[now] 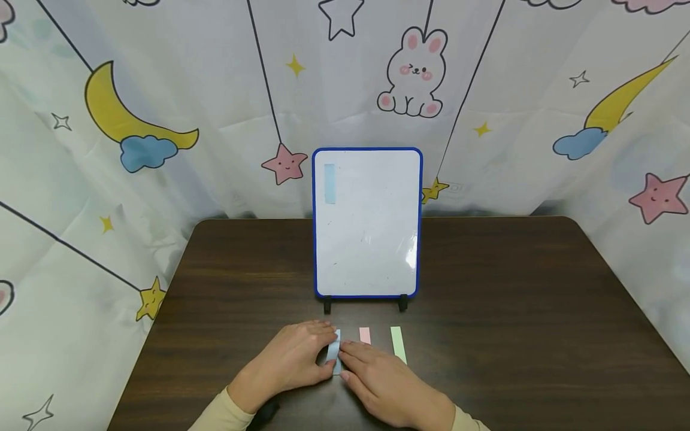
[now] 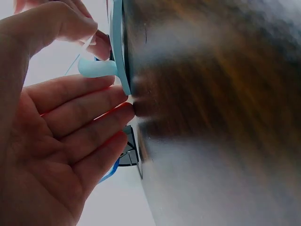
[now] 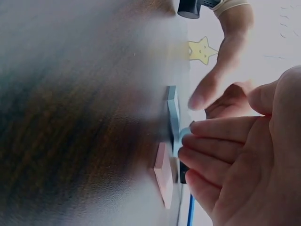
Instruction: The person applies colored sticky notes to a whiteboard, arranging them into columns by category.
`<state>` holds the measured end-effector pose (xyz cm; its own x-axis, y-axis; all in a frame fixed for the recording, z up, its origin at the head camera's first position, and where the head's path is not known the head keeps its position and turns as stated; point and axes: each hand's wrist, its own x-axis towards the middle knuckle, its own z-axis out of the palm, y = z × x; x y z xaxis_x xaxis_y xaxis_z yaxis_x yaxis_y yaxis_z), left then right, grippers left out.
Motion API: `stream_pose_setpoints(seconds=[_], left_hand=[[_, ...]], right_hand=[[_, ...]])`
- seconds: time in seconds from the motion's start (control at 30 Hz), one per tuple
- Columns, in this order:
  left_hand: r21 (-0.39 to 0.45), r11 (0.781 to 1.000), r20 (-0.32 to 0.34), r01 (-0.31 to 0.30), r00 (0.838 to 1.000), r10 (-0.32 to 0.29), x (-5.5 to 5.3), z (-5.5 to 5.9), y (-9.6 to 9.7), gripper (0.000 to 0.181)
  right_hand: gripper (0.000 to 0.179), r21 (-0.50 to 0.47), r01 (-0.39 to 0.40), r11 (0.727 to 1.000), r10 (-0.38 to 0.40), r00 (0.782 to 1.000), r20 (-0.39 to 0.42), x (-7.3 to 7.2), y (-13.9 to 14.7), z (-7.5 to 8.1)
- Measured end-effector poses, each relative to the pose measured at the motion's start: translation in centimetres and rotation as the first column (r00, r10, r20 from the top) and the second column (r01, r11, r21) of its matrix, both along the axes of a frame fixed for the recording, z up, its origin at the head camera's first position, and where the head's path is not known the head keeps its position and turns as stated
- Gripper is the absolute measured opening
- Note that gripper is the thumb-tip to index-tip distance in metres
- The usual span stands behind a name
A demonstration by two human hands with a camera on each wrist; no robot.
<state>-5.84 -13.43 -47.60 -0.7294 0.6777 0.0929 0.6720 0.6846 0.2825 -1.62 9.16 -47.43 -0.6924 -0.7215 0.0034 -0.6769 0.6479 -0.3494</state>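
A pad of narrow blue sticky notes (image 1: 338, 359) lies on the table between the hands, its top sheet bowed up in a curl (image 2: 96, 68). My left hand (image 1: 288, 359) holds this lifted sheet between thumb and fingers, the fingertips right at the pad's far end. From the other side my right hand (image 1: 396, 383) reaches in, its straight fingers (image 3: 221, 148) touching beside the pad. A pink sticky pad (image 3: 163, 174) and a green one (image 1: 398, 343) lie to the right, the pink partly hidden behind the right hand.
A blue-framed whiteboard (image 1: 368, 239) stands behind the pads on small black feet (image 1: 402, 303). One light-blue strip (image 1: 330, 184) is stuck at its upper left. A patterned curtain (image 1: 226, 84) hangs around the dark wooden table (image 1: 512, 299).
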Motion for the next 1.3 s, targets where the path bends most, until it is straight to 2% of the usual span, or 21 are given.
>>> stream_pose_setpoints(seconds=[0.13, 0.33, 0.43, 0.53, 0.67, 0.83, 1.13, 1.3], left_hand=[[0.016, 1.0, -0.024, 0.012, 1.0, -0.012, 0.0, 0.0, 0.0, 0.035], [-0.025, 1.0, -0.016, 0.018, 1.0, -0.019, 0.1, 0.1, 0.0, 0.047], [-0.024, 0.999, -0.036, 0.026, 0.999, -0.027, 0.1, 0.2, 0.1, 0.037], [-0.02, 0.999, -0.089, 0.029, 0.996, -0.031, 0.1, 0.2, 0.5, 0.024], [-0.059, 0.998, -0.195, 0.021, 0.98, -0.032, 0.4, 0.1, 1.0, 0.012], [-0.143, 0.99, -0.304, -0.01, 0.952, -0.035, 1.0, -0.1, 1.2, 0.015], [-0.115, 0.993, -0.355, -0.038, 0.935, -0.005, 1.2, -0.1, 1.6, 0.013], [-0.118, 0.993, -0.37, -0.032, 0.929, -0.014, 1.1, -0.2, 1.7, 0.011]], right_hand=[[0.051, -0.016, 0.003, 1.0, -0.003, 1.0, 0.022, 0.1, 0.0, 0.0], [0.049, -0.022, 0.008, 1.0, -0.008, 1.0, 0.015, 0.2, -0.1, 0.0], [0.048, -0.013, -0.014, 1.0, 0.014, 1.0, -0.028, 0.2, -0.1, -0.1], [0.045, -0.018, -0.041, 0.999, 0.039, 0.995, -0.088, 0.2, -0.1, -0.2], [0.042, -0.03, -0.056, 0.998, 0.051, 0.99, -0.135, 0.3, -0.1, -0.3], [0.041, -0.014, -0.086, 0.996, 0.081, 0.975, -0.207, 0.3, -0.3, -0.4], [0.044, -0.009, -0.063, 0.998, 0.061, 0.984, -0.165, 0.4, -0.5, -0.6], [0.045, 0.007, -0.053, 0.999, 0.054, 0.986, -0.156, 0.5, -0.4, -0.6]])
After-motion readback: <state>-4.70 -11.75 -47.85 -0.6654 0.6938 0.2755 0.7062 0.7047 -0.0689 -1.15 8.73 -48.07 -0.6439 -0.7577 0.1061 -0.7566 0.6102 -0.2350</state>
